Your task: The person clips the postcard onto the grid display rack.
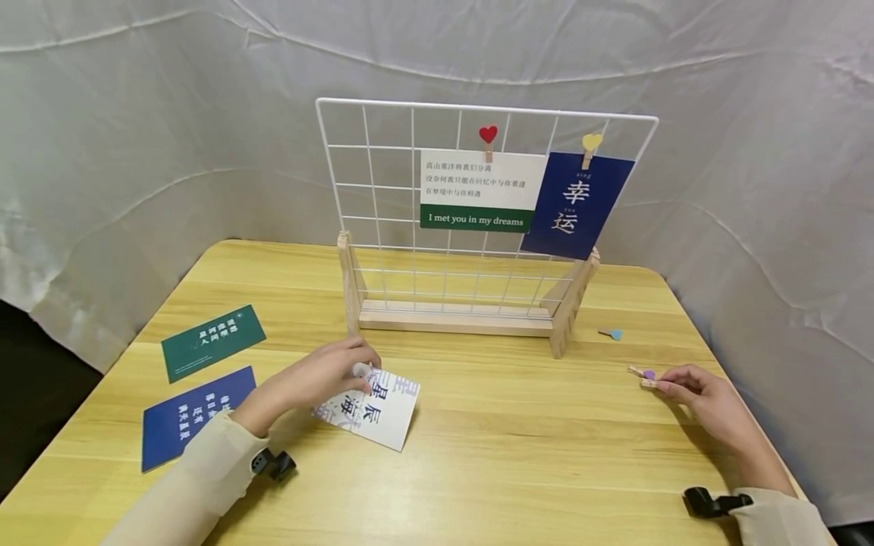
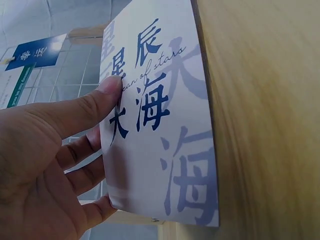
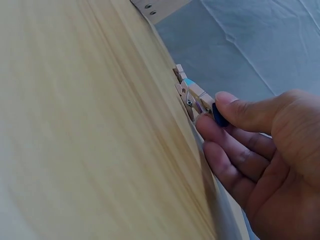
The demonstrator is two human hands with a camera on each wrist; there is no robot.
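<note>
My left hand [image 1: 334, 379] pinches a white postcard [image 2: 165, 145] with blue and pale violet characters by one edge, thumb on the printed face and fingers behind. In the head view this postcard is tilted low over the table's left-centre. At the table's right side my right hand [image 1: 703, 398] pinches a small wooden clothespin [image 3: 202, 96] between thumb and fingertips, on its dark blue end. Close by the held clothespin is another clothespin with a purple heart [image 1: 649, 374]. A little farther back lies a clothespin with a light blue top [image 1: 616, 334].
A white wire grid [image 1: 372, 186] stands upright in a wooden base [image 1: 451, 320]. Red-heart [image 1: 488, 134] and yellow-heart [image 1: 592, 142] clothespins hold a white-and-green card [image 1: 478, 189] and a blue card [image 1: 576, 205] on it. A green card [image 1: 212, 345] and another blue card [image 1: 171, 425] lie left.
</note>
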